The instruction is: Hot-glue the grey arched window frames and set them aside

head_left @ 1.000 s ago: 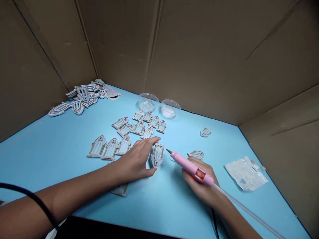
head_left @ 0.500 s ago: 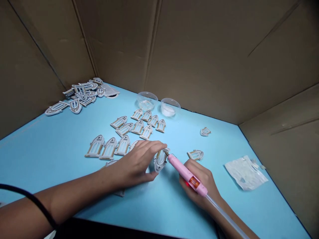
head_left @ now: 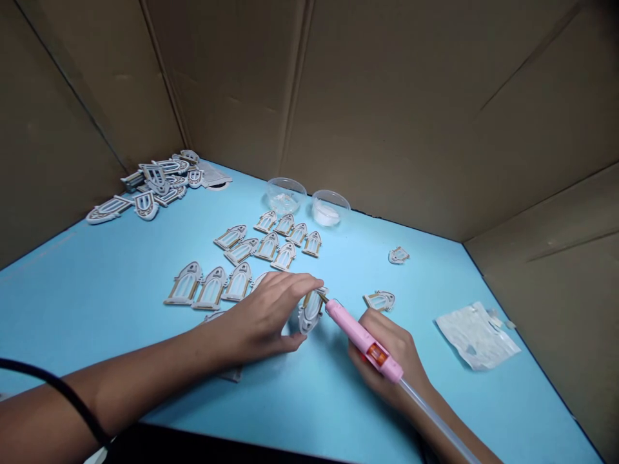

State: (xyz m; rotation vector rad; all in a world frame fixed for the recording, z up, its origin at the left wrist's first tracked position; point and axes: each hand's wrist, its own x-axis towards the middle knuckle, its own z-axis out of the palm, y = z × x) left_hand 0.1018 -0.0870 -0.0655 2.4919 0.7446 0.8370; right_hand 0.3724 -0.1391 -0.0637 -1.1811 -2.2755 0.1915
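Note:
Between its thumb and fingers, my left hand [head_left: 271,312] grips a small white and gold arched frame [head_left: 311,312], held tilted above the blue table. My right hand [head_left: 387,351] is closed round a pink glue gun [head_left: 358,335] with a clear glue stick coming out of its back end. The gun's metal tip is at the upper edge of the held frame. Left of and beyond my left hand, several arched frames [head_left: 211,288] lie in rows; my left hand and forearm partly cover some. One more arched frame [head_left: 380,300] lies just beyond my right hand.
Two clear plastic cups [head_left: 331,209] stand at the back by the cardboard wall [head_left: 387,116]. A pile of frames [head_left: 157,180] is at the far left. On the right are a crumpled white packet [head_left: 476,336] and a small frame piece [head_left: 398,256]. A black cable [head_left: 58,386] crosses the lower left.

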